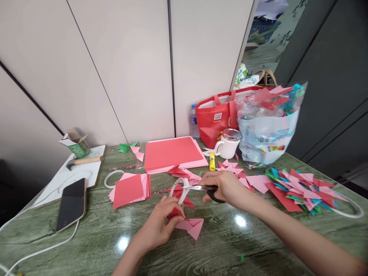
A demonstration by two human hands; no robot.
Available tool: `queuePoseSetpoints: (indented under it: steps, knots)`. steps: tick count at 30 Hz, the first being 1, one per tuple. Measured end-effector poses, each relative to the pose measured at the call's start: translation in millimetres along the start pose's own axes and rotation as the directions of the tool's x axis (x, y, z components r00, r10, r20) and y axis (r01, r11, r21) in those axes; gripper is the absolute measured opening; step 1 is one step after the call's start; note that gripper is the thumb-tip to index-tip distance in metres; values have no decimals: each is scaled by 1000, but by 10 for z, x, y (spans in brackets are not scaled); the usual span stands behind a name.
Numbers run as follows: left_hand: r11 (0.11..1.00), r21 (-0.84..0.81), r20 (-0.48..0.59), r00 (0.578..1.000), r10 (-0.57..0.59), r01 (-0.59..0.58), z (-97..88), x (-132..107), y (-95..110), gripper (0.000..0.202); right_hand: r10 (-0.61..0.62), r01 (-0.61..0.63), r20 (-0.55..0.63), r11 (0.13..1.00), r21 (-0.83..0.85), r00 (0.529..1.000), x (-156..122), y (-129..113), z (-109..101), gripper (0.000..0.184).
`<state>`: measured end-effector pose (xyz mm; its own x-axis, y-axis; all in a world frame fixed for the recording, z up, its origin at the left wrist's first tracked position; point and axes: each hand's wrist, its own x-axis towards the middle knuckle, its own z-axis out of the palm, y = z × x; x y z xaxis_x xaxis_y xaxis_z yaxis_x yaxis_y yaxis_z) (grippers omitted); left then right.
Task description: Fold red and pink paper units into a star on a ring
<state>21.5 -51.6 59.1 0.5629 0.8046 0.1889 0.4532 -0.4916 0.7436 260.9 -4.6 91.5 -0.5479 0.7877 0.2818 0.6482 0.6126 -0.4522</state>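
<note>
My left hand (163, 220) is closed with thumb and fingers pinching a folded red paper piece (174, 213). A narrow white ring (176, 188), which looks like a roll of tape, rises from the same fingers. In my right hand (221, 186) are scissors (211, 190) with black handles, their blades pointing left at the ring's right side. I cannot tell whether the blades have closed on a strip. Just under my left fingertips lies a folded pink paper piece (194, 227). Folded red paper (185, 198) lies on the table behind the ring.
Square red and pink sheets (129, 189) sit left, beside another white ring (107, 178); larger sheets (174, 151) lie behind. A glue stick (212, 161), white mug (228, 143), filled bags (267, 134) and a heap of folded paper (307, 188) stand right. A phone (71, 203) and hammer (86, 161) lie left.
</note>
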Motion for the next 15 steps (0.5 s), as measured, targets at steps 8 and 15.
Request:
queuePoseSetpoints:
  steps: [8, 15]
  knots:
    - [976, 128, 25, 983, -183, 179, -6, -14, -128, 13, 223, -179, 162, 952, -250, 961, -95, 220, -72, 10]
    - [925, 135, 34, 931, -363, 356, -48, -15, -143, 10, 228, -36, 529, 936, -349, 818, -226, 165, 106, 36]
